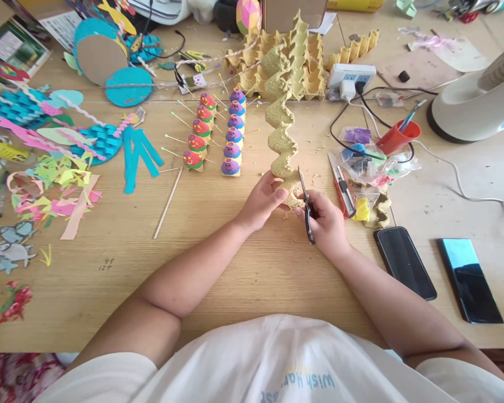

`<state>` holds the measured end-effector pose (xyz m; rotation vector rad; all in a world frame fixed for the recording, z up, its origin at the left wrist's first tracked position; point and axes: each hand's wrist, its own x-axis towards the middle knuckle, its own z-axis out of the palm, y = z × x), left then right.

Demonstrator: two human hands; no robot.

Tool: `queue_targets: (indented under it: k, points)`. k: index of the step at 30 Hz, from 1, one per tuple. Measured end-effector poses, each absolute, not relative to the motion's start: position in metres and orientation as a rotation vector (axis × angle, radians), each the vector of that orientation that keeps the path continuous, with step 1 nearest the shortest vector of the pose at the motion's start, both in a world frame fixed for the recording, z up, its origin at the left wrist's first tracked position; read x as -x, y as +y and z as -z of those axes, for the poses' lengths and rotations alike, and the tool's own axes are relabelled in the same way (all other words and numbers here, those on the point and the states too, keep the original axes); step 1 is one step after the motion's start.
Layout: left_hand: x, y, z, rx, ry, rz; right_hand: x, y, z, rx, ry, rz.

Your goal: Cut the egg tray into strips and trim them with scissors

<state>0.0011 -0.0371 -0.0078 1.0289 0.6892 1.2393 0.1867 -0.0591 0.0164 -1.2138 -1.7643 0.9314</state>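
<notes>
A long wavy strip of yellowish egg carton [282, 137] stands away from me over the table. My left hand [264, 202] is closed on its near end, thumb on top. In my right hand [325, 223] are black-handled scissors [308, 215], their blades pointing away along the strip's right edge beside the near end. Left of the strip are two rows of painted carton cups, one red and green [200, 129], the other purple and blue [234, 135], with thin sticks poking out.
More egg carton [315, 67] lies behind. A box cutter [342, 187], red cup [399, 136], power strip [351, 74] and two phones [405, 263] are at the right. Paper scraps [54, 187], blue paper crafts [129, 88] and a thin stick [168, 203] lie left.
</notes>
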Motion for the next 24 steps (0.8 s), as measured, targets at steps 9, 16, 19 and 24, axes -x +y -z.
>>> queue_targets:
  k: [9,16,19,24]
  points:
    - [-0.001,-0.038,0.009,-1.002,0.698,-1.237,-0.185,-0.062,-0.02,1.172,-1.73,-1.003]
    - [-0.001,-0.038,0.008,-1.005,0.697,-1.243,-0.186,-0.061,-0.014,1.18,-1.707,-1.042]
    - [-0.001,-0.038,0.007,-0.996,0.742,-1.284,-0.186,-0.059,-0.01,1.204,-1.67,-1.047]
    - [0.001,-0.034,0.012,-1.028,0.82,-1.426,-0.185,-0.059,-0.008,1.236,-1.613,-1.116]
